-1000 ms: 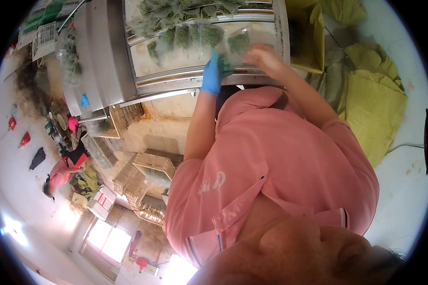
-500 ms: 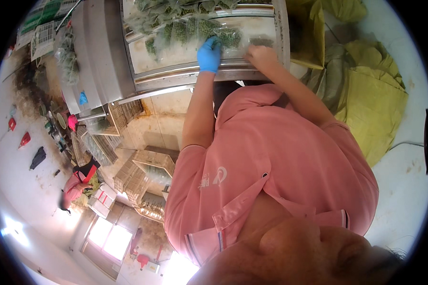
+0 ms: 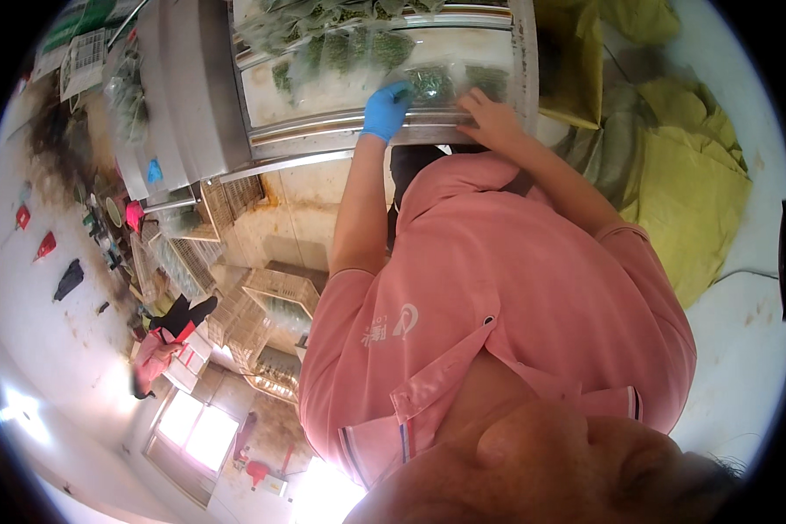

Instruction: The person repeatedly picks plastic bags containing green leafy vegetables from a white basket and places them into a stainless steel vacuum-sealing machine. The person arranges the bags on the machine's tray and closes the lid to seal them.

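Observation:
My left hand, in a blue glove, has its fingers pressed together at the left edge of a clear plastic bag of small green pieces, perhaps peas or beans. My bare right hand is beside the lower edge of another clear bag, fingers and thumb apart. Both bags lie flat, side by side, on the white bed of a metal-framed machine, their near ends by its front rail. More filled bags lie in an overlapping row to the left and farther back.
A steel cover stands left of the bed. Yellow sacks are heaped at the right, near a yellow-lined bin. Beige plastic crates stand on the floor at my left. A person in pink is farther off.
The bag by my left hand has come nearer the front rail and now lies apart from the row. My right hand's fingers have spread. The distant person has shifted.

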`<state>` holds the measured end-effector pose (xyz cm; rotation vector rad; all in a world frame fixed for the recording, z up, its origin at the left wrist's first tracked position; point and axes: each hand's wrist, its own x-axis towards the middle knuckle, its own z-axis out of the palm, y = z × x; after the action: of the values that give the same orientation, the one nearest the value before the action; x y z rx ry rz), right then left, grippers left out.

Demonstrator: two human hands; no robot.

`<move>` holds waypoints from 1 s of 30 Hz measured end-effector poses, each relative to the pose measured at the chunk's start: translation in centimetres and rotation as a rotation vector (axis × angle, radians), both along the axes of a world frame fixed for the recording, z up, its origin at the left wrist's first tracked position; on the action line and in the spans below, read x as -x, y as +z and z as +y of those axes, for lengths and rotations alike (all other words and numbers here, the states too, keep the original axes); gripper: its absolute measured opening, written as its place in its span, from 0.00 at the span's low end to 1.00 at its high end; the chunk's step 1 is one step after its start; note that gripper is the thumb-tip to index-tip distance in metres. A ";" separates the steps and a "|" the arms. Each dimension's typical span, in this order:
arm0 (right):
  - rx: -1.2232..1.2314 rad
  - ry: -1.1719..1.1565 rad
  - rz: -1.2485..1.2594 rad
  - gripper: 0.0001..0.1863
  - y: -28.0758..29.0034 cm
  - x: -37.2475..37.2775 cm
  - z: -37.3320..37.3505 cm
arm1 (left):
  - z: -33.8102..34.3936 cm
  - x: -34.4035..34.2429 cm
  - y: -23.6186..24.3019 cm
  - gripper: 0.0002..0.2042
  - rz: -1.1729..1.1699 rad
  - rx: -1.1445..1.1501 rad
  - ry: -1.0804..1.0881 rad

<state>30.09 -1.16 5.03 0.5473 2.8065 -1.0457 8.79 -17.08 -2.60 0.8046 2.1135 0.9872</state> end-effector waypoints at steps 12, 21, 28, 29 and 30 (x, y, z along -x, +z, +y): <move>0.216 0.066 0.174 0.12 -0.6 0.9 -0.9 | -1.8 -5.3 6.0 0.19 0.167 -0.266 0.355; 1.724 -0.700 0.070 0.17 -0.9 13.4 -2.0 | 2.5 -1.0 12.6 0.18 -0.480 -0.476 0.556; 1.585 -0.671 0.092 0.15 2.6 9.4 0.4 | -2.5 -1.4 11.1 0.14 -0.624 -0.275 0.710; 1.568 -0.660 0.051 0.15 2.7 8.6 0.6 | -2.8 -1.4 10.8 0.14 -0.748 -0.174 0.686; 1.540 -0.632 0.010 0.13 2.9 8.0 0.6 | -2.3 -1.5 10.2 0.16 -0.933 -0.156 0.720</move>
<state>22.13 -0.52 7.91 1.0462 1.0175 -2.6569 10.29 -19.40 7.60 -0.3924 1.4671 1.5130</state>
